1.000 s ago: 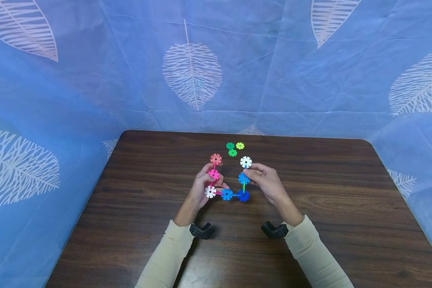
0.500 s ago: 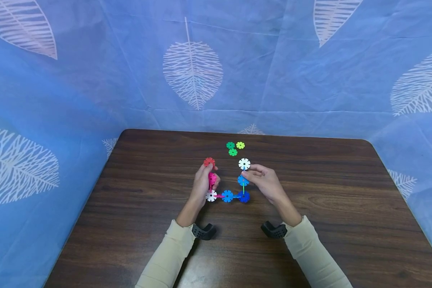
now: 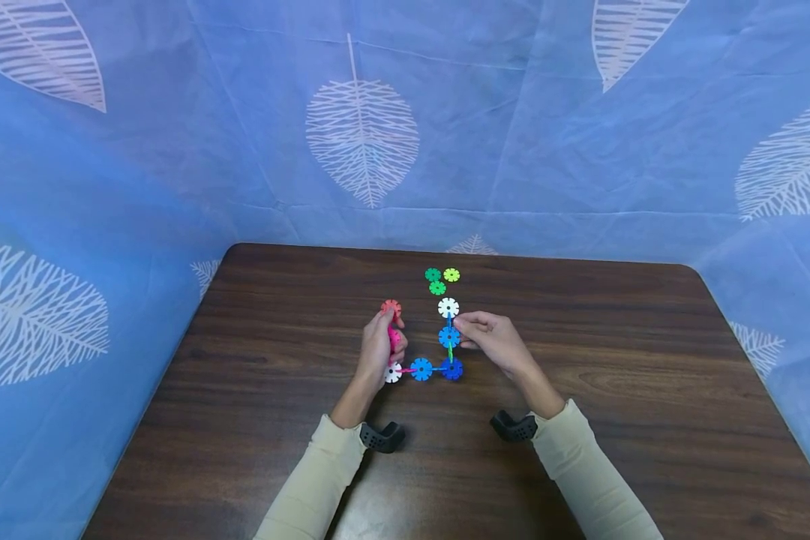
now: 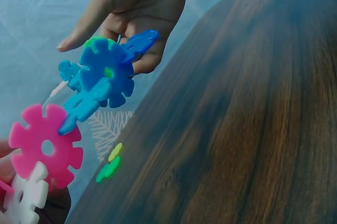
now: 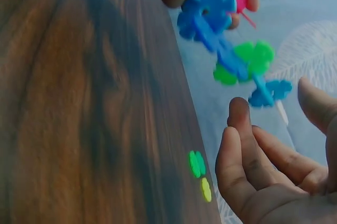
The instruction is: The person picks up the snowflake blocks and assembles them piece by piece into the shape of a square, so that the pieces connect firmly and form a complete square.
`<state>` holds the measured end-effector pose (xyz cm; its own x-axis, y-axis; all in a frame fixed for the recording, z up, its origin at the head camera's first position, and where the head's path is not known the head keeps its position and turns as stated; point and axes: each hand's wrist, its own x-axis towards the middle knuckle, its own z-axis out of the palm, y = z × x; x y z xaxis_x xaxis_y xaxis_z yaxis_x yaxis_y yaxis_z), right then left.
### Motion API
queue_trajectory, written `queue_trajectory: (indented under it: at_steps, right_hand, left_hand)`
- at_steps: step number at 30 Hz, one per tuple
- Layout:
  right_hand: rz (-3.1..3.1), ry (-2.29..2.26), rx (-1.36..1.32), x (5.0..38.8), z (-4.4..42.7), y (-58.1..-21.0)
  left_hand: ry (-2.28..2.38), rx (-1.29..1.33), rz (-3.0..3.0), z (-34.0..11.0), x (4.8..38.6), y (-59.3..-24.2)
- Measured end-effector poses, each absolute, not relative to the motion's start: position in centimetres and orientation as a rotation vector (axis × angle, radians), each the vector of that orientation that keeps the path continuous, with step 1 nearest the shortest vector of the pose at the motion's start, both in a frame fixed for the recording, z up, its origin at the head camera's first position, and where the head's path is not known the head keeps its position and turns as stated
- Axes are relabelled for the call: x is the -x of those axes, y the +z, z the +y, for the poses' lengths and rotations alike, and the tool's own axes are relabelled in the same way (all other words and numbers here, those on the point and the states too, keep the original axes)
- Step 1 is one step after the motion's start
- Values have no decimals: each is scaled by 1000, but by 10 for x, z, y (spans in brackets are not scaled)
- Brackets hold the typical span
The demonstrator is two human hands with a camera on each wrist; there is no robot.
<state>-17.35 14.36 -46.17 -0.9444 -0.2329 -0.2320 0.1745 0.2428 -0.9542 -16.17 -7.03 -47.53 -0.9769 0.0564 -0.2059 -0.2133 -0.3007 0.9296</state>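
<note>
A U-shaped chain of notched plastic snowflake discs hangs above the table. In the head view, my left hand point(image 3: 374, 346) grips its left arm by the red disc point(image 3: 391, 307) and the pink disc point(image 3: 395, 339). A white disc point(image 3: 393, 373) forms the lower left corner, a blue disc point(image 3: 421, 369) the bottom, and a dark blue disc point(image 3: 452, 369) the lower right. The right arm rises through another blue disc point(image 3: 448, 337) to a white disc point(image 3: 448, 307). Beside it, my right hand point(image 5: 274, 176) holds nothing, its fingers apart from the chain in the right wrist view.
Two green discs point(image 3: 437, 288) and a yellow-green disc point(image 3: 451, 274) lie loose towards the back of the dark wooden table point(image 3: 614, 360). A blue cloth point(image 3: 486, 135) with white leaf prints hangs behind. Each wrist wears a black band point(image 3: 381, 436).
My left hand has shifted its grip up to the red disc, its thumb now over it. The chain has moved slightly left, and my right hand has let go of its right arm.
</note>
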Motion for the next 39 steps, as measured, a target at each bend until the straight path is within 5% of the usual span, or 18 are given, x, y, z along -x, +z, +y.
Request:
queue_trajectory:
  at_steps: [21,39]
  right_hand:
    - [2849,-990,43,296,150,-483]
    - [2989,-712,203,318,130,-496]
  left_hand:
    - [2368,197,1747,-68,161,-479]
    - [2425,213,1731,-73,163,-474]
